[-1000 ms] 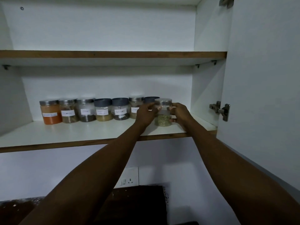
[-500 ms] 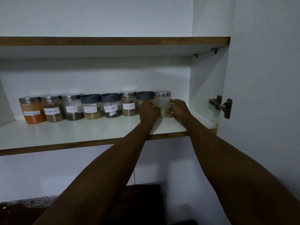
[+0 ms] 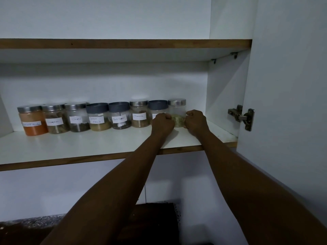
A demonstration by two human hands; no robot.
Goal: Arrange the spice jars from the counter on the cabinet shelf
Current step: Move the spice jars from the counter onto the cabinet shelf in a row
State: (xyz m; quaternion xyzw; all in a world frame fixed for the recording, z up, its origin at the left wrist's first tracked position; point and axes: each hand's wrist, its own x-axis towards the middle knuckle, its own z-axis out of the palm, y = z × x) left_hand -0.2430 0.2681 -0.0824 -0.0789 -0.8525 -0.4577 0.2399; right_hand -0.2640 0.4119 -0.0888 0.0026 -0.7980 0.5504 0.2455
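Observation:
A clear jar with a silver lid and greenish contents (image 3: pixel 177 114) stands at the right end of a row of spice jars on the white cabinet shelf (image 3: pixel 88 144). My left hand (image 3: pixel 162 122) and my right hand (image 3: pixel 195 121) grip it from either side, fingers curled around its lower half. To its left stand a dark-lidded jar (image 3: pixel 157 107), partly hidden by my left hand, a cinnamon jar (image 3: pixel 139 114), a black pepper jar (image 3: pixel 119 115), a garam masala jar (image 3: pixel 97 116), a cloves jar (image 3: pixel 76 117) and an orange powder jar (image 3: pixel 32 121).
The open cabinet door (image 3: pixel 290 85) hangs at the right with a metal hinge (image 3: pixel 242 117). An upper shelf (image 3: pixel 123 44) sits above the row. Bare shelf lies right of the held jar. A dark counter (image 3: pixel 150 223) lies below.
Both hands have pushed the silver-lidded jar back from the shelf's front to the end of the row, beside the dark-lidded jar.

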